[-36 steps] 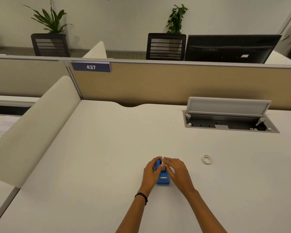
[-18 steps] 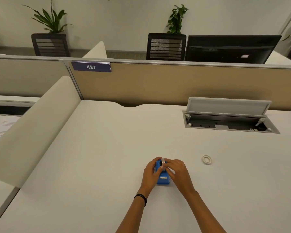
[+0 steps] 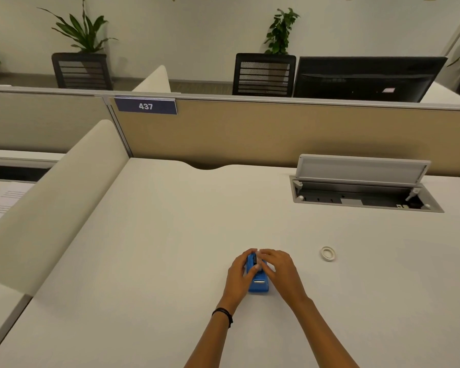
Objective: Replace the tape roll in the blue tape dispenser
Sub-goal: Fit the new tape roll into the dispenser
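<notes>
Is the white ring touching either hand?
No, the white ring lies on the desk apart from the right hand, which with the left hand grips the blue tape dispenser.

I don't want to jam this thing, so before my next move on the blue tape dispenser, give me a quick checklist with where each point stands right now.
1. The blue tape dispenser rests on the desk: ok.
2. The left hand grips the dispenser's side to steady it: ok.
3. The right hand is curled over the dispenser's far end: ok.
4. A roll is seated in the dispenser: cannot tell, both hands cover that part.
5. The white ring lies apart on the desk, to the right of the hands and in plain sight: ok.
6. That ring is the new roll rather than an empty core: cannot tell.
</notes>
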Motion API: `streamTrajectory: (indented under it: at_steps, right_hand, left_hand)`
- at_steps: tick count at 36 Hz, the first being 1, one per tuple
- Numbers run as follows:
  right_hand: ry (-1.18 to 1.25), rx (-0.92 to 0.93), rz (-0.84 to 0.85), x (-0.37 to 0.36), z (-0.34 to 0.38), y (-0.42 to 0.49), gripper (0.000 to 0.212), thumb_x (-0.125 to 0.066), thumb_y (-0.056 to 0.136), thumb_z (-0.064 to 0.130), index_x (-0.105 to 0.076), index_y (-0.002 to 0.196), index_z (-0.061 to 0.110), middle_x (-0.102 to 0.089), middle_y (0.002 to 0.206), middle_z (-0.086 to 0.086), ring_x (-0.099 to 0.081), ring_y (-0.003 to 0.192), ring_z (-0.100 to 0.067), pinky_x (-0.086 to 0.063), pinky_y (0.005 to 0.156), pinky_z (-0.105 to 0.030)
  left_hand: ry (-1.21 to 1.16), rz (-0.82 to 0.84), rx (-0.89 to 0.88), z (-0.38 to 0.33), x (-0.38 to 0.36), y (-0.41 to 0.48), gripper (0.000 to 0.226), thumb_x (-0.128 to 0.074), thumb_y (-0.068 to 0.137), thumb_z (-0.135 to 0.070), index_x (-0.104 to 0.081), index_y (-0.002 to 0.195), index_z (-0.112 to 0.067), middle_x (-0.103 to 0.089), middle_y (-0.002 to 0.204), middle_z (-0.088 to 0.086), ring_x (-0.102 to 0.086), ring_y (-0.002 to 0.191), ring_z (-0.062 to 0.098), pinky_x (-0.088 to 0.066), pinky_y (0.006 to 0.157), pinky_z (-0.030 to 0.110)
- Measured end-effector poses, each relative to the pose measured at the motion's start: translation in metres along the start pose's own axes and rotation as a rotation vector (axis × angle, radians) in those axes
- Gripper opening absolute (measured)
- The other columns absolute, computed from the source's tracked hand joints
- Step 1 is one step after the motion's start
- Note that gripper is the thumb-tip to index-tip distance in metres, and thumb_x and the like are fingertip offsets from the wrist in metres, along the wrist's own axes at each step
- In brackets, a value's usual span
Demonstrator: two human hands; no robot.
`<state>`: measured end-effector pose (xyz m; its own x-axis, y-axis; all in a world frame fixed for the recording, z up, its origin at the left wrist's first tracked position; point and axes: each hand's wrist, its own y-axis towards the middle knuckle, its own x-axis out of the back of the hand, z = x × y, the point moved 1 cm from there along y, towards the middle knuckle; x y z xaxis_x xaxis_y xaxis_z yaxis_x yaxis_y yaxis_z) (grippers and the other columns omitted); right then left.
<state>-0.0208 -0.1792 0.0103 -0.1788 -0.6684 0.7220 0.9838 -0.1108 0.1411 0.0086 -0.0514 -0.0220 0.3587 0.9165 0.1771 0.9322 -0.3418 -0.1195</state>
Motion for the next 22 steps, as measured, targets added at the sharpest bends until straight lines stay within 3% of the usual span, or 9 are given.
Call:
streamTrajectory:
  at_steps: [3, 6, 9, 11, 18, 22]
  right_hand:
    - [0.065, -0.044, -0.005, 0.001, 0.0, -0.001, 0.082, -0.023, 0.075, 0.076, -0.065, 0.108, 0.015, -0.069, 0.109, -0.006, -0.06, 0.101, -0.016, -0.04, 0.092, -0.026]
    - [0.131, -0.122, -0.003, 0.0, 0.0, 0.002, 0.074, -0.033, 0.075, 0.073, -0.064, 0.105, 0.013, -0.068, 0.107, -0.007, -0.06, 0.096, -0.015, -0.046, 0.09, -0.028]
    - [0.103, -0.166, 0.049, 0.002, 0.002, 0.01, 0.03, -0.058, 0.085, 0.036, -0.063, 0.1, 0.01, -0.068, 0.102, -0.01, -0.059, 0.089, -0.015, -0.047, 0.083, -0.02]
    - [0.09, -0.166, 0.059, 0.004, 0.004, 0.016, 0.016, -0.061, 0.085, 0.019, -0.063, 0.097, 0.008, -0.068, 0.098, -0.01, -0.059, 0.085, -0.014, -0.041, 0.075, -0.009]
    - [0.057, -0.192, 0.067, 0.009, 0.009, 0.022, 0.01, -0.061, 0.085, 0.017, -0.064, 0.086, 0.007, -0.069, 0.089, -0.012, -0.058, 0.077, -0.014, -0.04, 0.068, -0.007]
    - [-0.014, -0.178, 0.089, 0.011, 0.014, 0.024, 0.012, -0.059, 0.086, 0.017, -0.064, 0.087, 0.006, -0.068, 0.091, -0.012, -0.061, 0.084, -0.021, -0.044, 0.075, -0.021]
  left_hand:
    - [-0.008, -0.005, -0.004, 0.0, -0.001, 0.0, 0.034, -0.057, 0.087, -0.027, -0.046, 0.117, -0.04, -0.055, 0.128, -0.004, -0.052, 0.118, 0.016, -0.043, 0.105, 0.033]
    - [-0.01, -0.007, -0.006, -0.001, -0.001, 0.0, 0.034, -0.058, 0.087, -0.027, -0.045, 0.112, -0.046, -0.055, 0.123, -0.009, -0.053, 0.117, 0.017, -0.043, 0.103, 0.031]
    - [-0.011, -0.008, -0.001, -0.001, 0.0, 0.001, 0.034, -0.058, 0.087, -0.027, -0.046, 0.115, -0.042, -0.055, 0.125, -0.005, -0.053, 0.117, 0.017, -0.043, 0.104, 0.034]
    - [-0.008, -0.008, 0.0, 0.0, 0.0, 0.001, 0.036, -0.058, 0.087, -0.027, -0.046, 0.119, -0.036, -0.055, 0.128, -0.001, -0.053, 0.118, 0.018, -0.043, 0.105, 0.036]
    - [0.012, 0.002, -0.019, 0.002, -0.001, 0.0, 0.036, -0.055, 0.089, -0.024, -0.042, 0.117, -0.043, -0.052, 0.128, -0.008, -0.05, 0.12, 0.015, -0.04, 0.104, 0.03]
    - [0.015, 0.006, -0.019, 0.001, -0.001, 0.0, 0.037, -0.056, 0.088, -0.025, -0.042, 0.116, -0.044, -0.051, 0.127, -0.01, -0.049, 0.12, 0.013, -0.039, 0.104, 0.029]
